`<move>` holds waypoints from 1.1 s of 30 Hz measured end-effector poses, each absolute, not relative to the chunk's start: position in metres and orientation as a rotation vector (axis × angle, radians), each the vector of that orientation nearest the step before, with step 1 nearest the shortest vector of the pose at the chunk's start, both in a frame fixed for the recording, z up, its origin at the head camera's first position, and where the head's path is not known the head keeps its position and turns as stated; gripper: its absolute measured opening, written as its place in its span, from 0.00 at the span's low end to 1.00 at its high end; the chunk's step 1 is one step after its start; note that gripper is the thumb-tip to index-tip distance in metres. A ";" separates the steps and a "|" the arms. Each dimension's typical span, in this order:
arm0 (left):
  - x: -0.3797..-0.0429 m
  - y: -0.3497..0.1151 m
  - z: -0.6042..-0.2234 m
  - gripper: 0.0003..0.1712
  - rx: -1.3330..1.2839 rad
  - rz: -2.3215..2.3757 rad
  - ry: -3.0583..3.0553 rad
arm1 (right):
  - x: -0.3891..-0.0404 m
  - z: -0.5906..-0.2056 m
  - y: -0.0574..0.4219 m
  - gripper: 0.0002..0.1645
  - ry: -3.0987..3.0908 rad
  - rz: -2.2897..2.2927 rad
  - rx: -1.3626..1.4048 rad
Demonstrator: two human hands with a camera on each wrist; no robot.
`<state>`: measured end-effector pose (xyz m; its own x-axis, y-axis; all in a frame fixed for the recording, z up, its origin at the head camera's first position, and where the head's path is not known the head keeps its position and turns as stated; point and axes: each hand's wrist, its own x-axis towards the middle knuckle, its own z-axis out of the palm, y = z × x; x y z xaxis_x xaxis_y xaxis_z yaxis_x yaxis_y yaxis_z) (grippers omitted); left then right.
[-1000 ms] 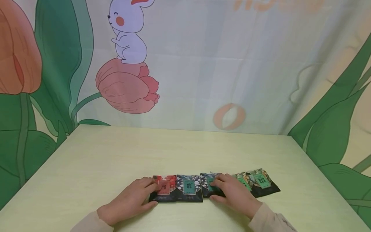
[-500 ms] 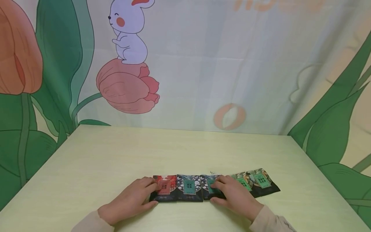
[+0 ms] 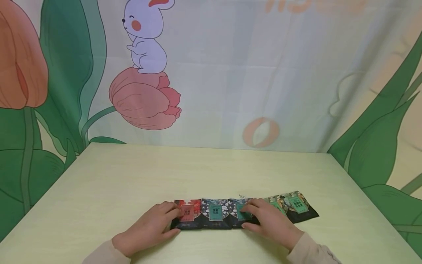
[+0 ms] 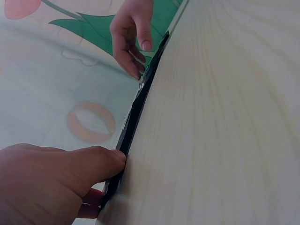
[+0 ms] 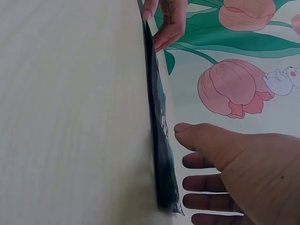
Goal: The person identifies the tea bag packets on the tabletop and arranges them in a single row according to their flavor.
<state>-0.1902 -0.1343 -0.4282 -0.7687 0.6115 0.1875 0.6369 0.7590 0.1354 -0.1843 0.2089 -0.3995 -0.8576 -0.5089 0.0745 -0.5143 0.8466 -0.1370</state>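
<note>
Several flat tea sachets lie in a row on the table. My left hand (image 3: pixel 150 227) holds the red-printed tea sachet (image 3: pixel 188 214) at the left end, thumb at its near edge and fingers over its left side. Beside that lies a white-flowered sachet (image 3: pixel 215 213) with a teal label. A similar third sachet (image 3: pixel 236 220) sits under the fingertips of my right hand (image 3: pixel 271 222). In the right wrist view, the right hand's thumb (image 5: pixel 190 131) stands apart from the row, its fingers spread loosely. Black sachet edges (image 4: pixel 137 110) show in the left wrist view.
A green-printed sachet (image 3: pixel 298 207) lies tilted at the row's right end, overlapping another green one (image 3: pixel 277 203) partly hidden by the right hand. The pale wooden table (image 3: pixel 184 168) reaches back to a printed curtain (image 3: pixel 211 91).
The third sachet has slid slightly toward me, its near edge now almost level with its neighbour's. My right hand has shifted a little to the right; the left hand stays almost still.
</note>
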 end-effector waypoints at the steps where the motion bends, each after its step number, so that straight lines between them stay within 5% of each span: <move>1: -0.190 -0.134 -0.428 0.21 -1.006 -0.292 -2.820 | -0.184 -0.398 0.210 0.23 -2.978 0.234 0.823; 33: -0.190 -0.135 -0.428 0.20 -1.032 -0.298 -2.765 | -0.173 -0.407 0.281 0.30 -2.937 0.299 0.559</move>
